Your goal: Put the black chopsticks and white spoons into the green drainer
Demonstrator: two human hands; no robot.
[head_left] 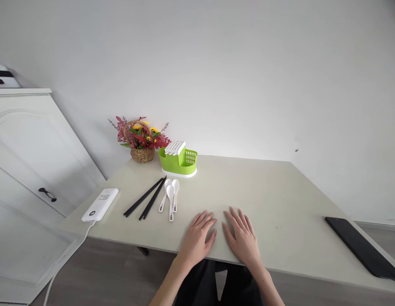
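My left hand [198, 236] lies flat on the table near its front edge, fingers stretched out, holding nothing. To its right, my right hand [241, 236] also rests flat with its fingers a little apart. Three white spoons [170, 199] lie overlapping just beyond and left of my left hand, not touched by it. Left of the spoons are black chopsticks [149, 199] in two slanting bunches. Behind them stands a green utensil holder [174, 163] with a white striped roof and a white base.
A wicker basket of artificial flowers [142, 153] stands at the back left. At the left edge lies a white power bank [102, 205] with a cable hanging off the table [255, 182]. A black phone [363, 246] lies at the right. A white cabinet [32, 178] stands left.
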